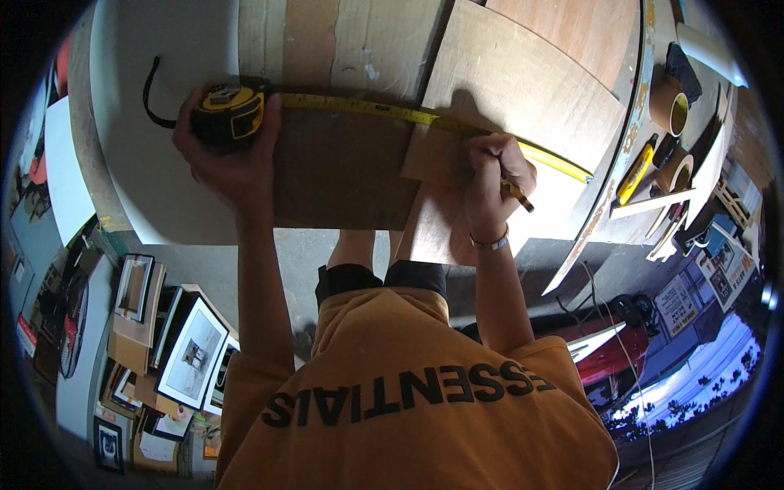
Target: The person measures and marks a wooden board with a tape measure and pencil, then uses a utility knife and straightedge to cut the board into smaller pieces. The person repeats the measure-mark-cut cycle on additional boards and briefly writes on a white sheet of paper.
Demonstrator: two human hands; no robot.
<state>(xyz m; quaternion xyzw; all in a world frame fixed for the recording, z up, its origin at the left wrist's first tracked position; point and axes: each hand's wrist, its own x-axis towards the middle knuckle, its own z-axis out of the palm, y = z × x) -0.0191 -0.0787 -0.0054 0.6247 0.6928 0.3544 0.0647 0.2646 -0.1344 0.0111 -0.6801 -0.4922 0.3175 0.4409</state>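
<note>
At ten o'clock, the left hand (233, 167) grasps a tape measure (227, 118), seemingly steadying its yellow blade (351, 104); at two, the right hand (492, 180) pinches a pencil (518, 196) writing-style.

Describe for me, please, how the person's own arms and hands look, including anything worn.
The left hand and right hand are both ungloved. The right has a narrow, shiny band at the wrist, perhaps a watch or bracelet; the left shows none. The orange-brown shirt has short sleeves and dark lettering across the front.
</note>
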